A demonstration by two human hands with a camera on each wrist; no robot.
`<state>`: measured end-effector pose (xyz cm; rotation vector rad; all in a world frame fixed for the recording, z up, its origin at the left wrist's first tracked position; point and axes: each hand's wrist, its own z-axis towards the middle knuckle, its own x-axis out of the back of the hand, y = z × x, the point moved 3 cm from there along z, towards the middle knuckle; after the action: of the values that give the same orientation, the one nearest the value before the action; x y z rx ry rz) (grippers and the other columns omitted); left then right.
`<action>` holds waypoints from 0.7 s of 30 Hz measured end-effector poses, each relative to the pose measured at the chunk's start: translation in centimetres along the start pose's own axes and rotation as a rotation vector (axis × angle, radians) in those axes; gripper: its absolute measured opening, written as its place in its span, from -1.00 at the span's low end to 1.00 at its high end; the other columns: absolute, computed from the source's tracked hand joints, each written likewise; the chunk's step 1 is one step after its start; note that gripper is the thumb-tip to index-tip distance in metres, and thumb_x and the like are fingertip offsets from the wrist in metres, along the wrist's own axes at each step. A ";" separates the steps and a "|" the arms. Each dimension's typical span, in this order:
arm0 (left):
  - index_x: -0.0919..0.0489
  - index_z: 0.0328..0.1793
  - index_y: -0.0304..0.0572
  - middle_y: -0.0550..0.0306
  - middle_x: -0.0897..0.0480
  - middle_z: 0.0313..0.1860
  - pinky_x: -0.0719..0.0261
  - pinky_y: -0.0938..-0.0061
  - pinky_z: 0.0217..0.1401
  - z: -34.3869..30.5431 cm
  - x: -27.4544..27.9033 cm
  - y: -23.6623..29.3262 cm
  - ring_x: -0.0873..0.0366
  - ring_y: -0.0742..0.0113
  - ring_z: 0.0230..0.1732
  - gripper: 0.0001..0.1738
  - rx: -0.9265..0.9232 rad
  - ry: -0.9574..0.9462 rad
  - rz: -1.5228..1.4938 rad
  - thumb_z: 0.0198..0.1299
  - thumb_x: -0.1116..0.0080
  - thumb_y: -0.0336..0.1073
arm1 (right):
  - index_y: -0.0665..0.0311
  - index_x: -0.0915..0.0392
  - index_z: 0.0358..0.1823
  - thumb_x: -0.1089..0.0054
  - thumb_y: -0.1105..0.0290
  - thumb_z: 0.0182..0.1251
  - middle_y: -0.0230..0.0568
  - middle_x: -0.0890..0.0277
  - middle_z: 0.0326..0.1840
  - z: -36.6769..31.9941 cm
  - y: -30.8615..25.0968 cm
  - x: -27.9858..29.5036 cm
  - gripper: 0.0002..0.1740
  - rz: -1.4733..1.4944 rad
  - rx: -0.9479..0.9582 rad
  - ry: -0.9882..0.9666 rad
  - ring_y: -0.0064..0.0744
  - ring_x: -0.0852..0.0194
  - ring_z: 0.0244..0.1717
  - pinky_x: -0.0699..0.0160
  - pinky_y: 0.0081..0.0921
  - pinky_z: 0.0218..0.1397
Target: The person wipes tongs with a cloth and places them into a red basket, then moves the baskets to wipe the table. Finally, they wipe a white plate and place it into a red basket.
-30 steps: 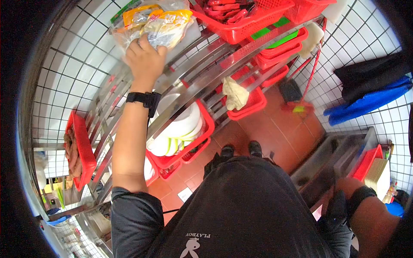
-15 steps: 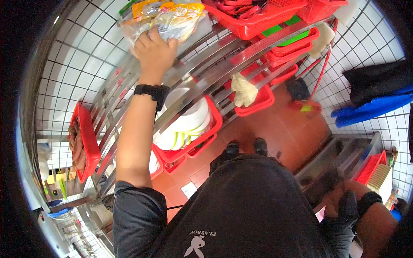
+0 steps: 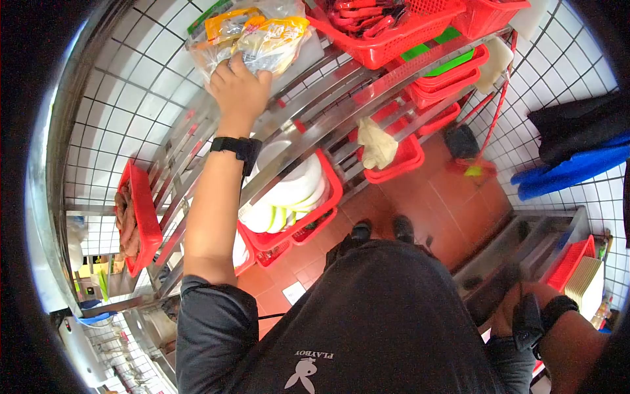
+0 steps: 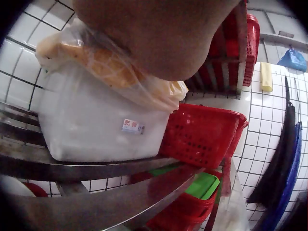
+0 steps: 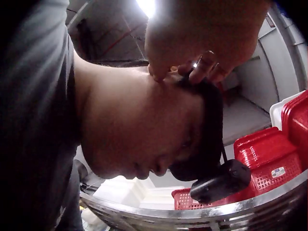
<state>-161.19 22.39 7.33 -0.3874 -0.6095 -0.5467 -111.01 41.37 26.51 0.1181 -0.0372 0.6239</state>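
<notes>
- Head view: your left hand (image 3: 241, 95) reaches up and rests on a clear plastic bag with orange and yellow print (image 3: 282, 36), fingers spread over it and thumb set apart; whether you pinch the plastic, I cannot tell.
- The bag lies just beside a red perforated plastic basket (image 3: 394, 43) holding red-handled items. Below hangs a crumpled cream cloth (image 3: 378, 146). Your right hand (image 3: 516, 307) is at the lower right, its grip hard to read.
- Left wrist view: the bag sits on a translucent white plastic tub (image 4: 91, 125) with a small label, under the heel of your left hand; your fingertips are hidden. The tub stands on a steel shelf rail (image 4: 120, 207).
- Right wrist view: your right hand is raised beside your head, fingers bent near a black headband (image 5: 210, 120); I cannot tell whether they grip it. Stacked red plastic baskets (image 5: 267, 154) show behind.
</notes>
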 end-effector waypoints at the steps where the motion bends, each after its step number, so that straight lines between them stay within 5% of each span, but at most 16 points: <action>1: -0.39 0.32 -0.32 -0.32 -0.44 0.14 -0.25 -0.10 0.30 0.0 0.1 0.1 -0.34 -0.26 0.17 -0.26 -0.011 0.011 0.032 0.06 -0.12 0.00 | 0.30 -0.42 0.12 -0.26 0.18 0.26 -0.19 -0.41 0.04 -0.1 0.1 0.0 -0.51 0.001 -0.002 0.000 -0.37 -0.36 -0.01 -0.35 -0.39 0.13; 6: -0.40 0.31 -0.34 -0.29 -0.46 0.12 -0.30 -0.05 0.29 -0.1 0.2 0.3 -0.37 -0.24 0.15 -0.28 -0.001 0.023 0.072 0.08 -0.12 -0.01 | 0.31 -0.41 0.13 -0.28 0.20 0.25 -0.18 -0.40 0.04 -0.2 0.6 0.2 -0.49 0.009 -0.010 -0.002 -0.37 -0.36 0.00 -0.35 -0.40 0.13; 11: -0.38 0.34 -0.26 -0.30 -0.44 0.15 -0.12 -0.22 0.35 -0.1 0.1 0.1 -0.33 -0.24 0.22 -0.24 0.041 -0.004 -0.012 0.02 -0.10 0.00 | 0.31 -0.41 0.14 -0.29 0.21 0.24 -0.18 -0.40 0.04 -0.5 0.9 0.3 -0.48 0.029 -0.014 -0.003 -0.37 -0.36 0.00 -0.35 -0.41 0.13; 14: -0.37 0.33 -0.35 -0.31 -0.42 0.16 -0.29 -0.07 0.30 0.0 0.8 0.6 -0.36 -0.24 0.17 -0.27 0.028 -0.021 0.049 0.08 -0.13 -0.02 | 0.32 -0.41 0.15 -0.30 0.22 0.23 -0.17 -0.40 0.05 -0.6 1.4 0.1 -0.47 0.043 -0.024 0.001 -0.37 -0.36 0.00 -0.35 -0.42 0.13; 16: -0.39 0.33 -0.30 -0.30 -0.44 0.15 -0.20 -0.14 0.33 0.0 0.2 0.2 -0.35 -0.23 0.19 -0.25 0.045 -0.015 0.026 0.05 -0.12 0.00 | 0.32 -0.40 0.16 -0.31 0.22 0.23 -0.17 -0.39 0.05 -0.8 1.6 0.3 -0.47 0.060 -0.035 -0.007 -0.38 -0.35 0.00 -0.35 -0.43 0.13; 19: -0.41 0.34 -0.25 -0.29 -0.44 0.16 -0.10 -0.21 0.37 -0.2 -0.3 -0.2 -0.33 -0.22 0.24 -0.23 0.068 -0.029 0.001 0.01 -0.11 0.04 | 0.32 -0.40 0.16 -0.32 0.23 0.22 -0.17 -0.39 0.05 -2.5 2.8 0.8 -0.46 0.097 -0.160 -0.045 -0.38 -0.35 0.00 -0.35 -0.43 0.13; 21: -0.41 0.34 -0.25 -0.30 -0.44 0.17 -0.08 -0.21 0.38 0.0 -0.2 -0.2 -0.32 -0.22 0.25 -0.22 0.084 -0.038 0.005 0.01 -0.11 0.05 | 0.32 -0.40 0.17 -0.33 0.23 0.22 -0.17 -0.39 0.05 -6.9 4.5 0.6 -0.45 0.100 -0.448 -0.122 -0.38 -0.35 0.00 -0.35 -0.44 0.13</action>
<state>-161.50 22.28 7.24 -0.3208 -0.6660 -0.5085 -113.19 46.16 20.11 -0.2805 -0.3006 0.6939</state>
